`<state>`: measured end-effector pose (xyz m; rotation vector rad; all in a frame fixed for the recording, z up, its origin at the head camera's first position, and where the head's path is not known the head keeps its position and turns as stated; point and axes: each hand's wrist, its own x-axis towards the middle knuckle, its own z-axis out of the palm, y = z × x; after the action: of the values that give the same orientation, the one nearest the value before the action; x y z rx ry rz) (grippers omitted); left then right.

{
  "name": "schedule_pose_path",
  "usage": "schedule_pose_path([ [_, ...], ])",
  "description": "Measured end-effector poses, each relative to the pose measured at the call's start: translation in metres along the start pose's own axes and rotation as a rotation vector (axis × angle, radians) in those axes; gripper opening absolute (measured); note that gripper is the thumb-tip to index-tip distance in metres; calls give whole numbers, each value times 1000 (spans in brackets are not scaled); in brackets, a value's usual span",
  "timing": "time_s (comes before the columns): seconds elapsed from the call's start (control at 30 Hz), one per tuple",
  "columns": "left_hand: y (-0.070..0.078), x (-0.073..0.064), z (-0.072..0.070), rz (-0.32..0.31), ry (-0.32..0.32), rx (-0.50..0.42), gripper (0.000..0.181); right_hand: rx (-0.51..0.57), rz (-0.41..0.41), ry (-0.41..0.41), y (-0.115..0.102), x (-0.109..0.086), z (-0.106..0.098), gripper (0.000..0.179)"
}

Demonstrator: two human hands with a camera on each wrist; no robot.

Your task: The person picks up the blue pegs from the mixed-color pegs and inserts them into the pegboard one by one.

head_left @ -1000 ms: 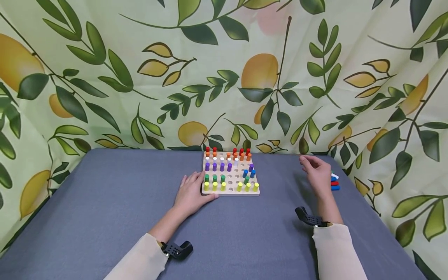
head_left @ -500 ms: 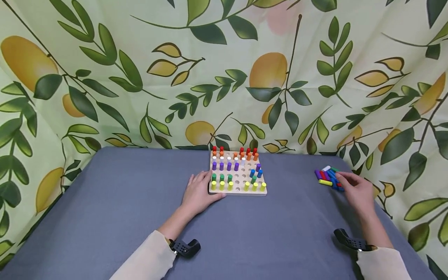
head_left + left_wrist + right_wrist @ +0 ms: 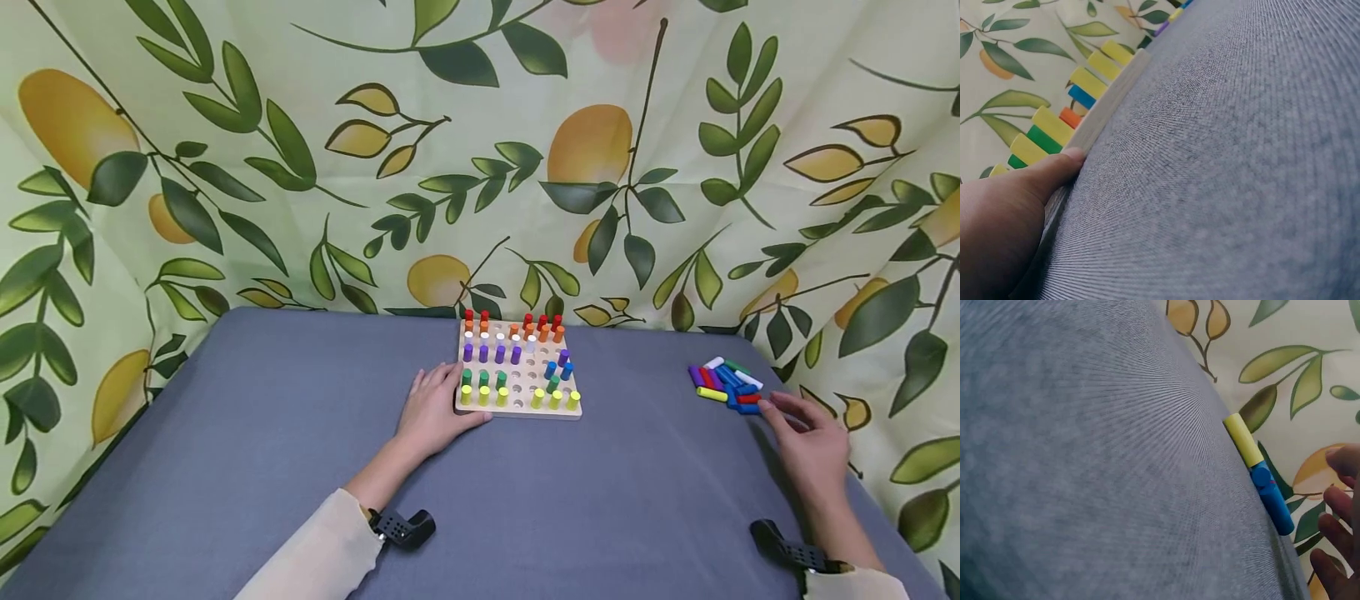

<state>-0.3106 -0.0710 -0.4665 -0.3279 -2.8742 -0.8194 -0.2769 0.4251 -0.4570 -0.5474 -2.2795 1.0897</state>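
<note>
A pale wooden pegboard [image 3: 517,413] lies mid-table with rows of coloured pegs upright in it; bare holes show in its middle columns. My left hand [image 3: 435,410] grips its near left corner, fingers along the left side. In the left wrist view the left thumb [image 3: 1060,169] presses the board's front edge. Off to the right, my right hand [image 3: 813,446] hovers by a loose heap of pegs, thumb close to a red peg [image 3: 750,399]. The right wrist view catches its fingers [image 3: 1335,531] spread loosely, with nothing seen between them, beside a yellow peg [image 3: 1244,439] and blue pegs [image 3: 1275,506].
The heap also holds a yellow peg [image 3: 712,393], a purple peg [image 3: 697,377] and white, green and blue ones. Grey-blue cloth [image 3: 300,417] covers the table. A leaf-and-fruit patterned curtain [image 3: 480,108] hangs behind and at both sides.
My right hand has moved right and nearer, uncovering the heap of pegs. My left hand stays at the board's corner. The head view has turned slightly, shifting the scene.
</note>
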Motion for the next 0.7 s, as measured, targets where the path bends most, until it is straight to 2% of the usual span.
schedule_pose_path([
  [0.17,-3,-2,0,-13,9,10,93,-167,-78,-43,10,-2,5,40],
  [0.33,-3,-2,1,-10,0,5,92,-280,-143,-107,16,-4,4,40],
  [0.5,-2,-1,3,-11,-11,2,94,-331,-208,-157,22,-2,1,39],
  [0.7,-2,1,2,-8,-6,4,94,-326,-213,-198,20,0,2,46],
])
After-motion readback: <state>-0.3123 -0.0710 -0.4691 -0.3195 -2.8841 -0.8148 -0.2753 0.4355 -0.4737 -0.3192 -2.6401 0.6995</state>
